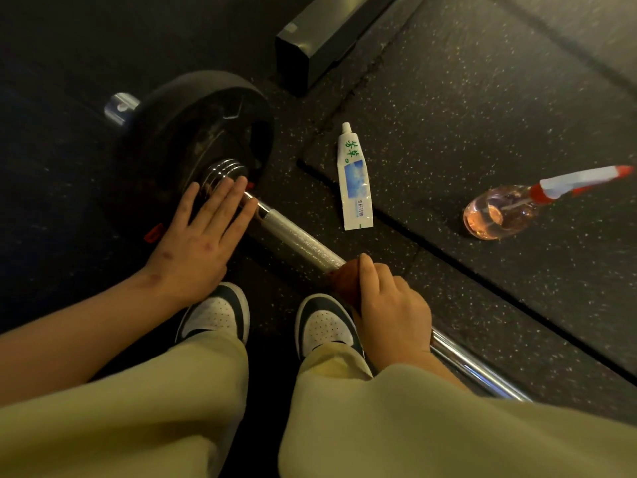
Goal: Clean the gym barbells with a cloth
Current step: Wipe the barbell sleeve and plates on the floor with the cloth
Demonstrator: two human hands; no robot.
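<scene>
Cloth (344, 284) wrapping barbell (300, 241); I am seeing right hand (389, 312) gripping cloth, left hand (200, 236) resting straight-fingered on plate (179, 125), ten o'clock.

- I've got the weight plate (193, 132) on the left, the bar (296, 241) running right from it.
- Behind the bar lies the tube (355, 181), spray bottle (499, 212) right of it.

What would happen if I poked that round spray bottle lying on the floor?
The spray bottle would probably rock or roll a little, since its round body lies on its side. Its long white-and-red spray head would likely stop it rolling far. Pinkish liquid shows inside, so it may slosh and feel fairly heavy.
</scene>
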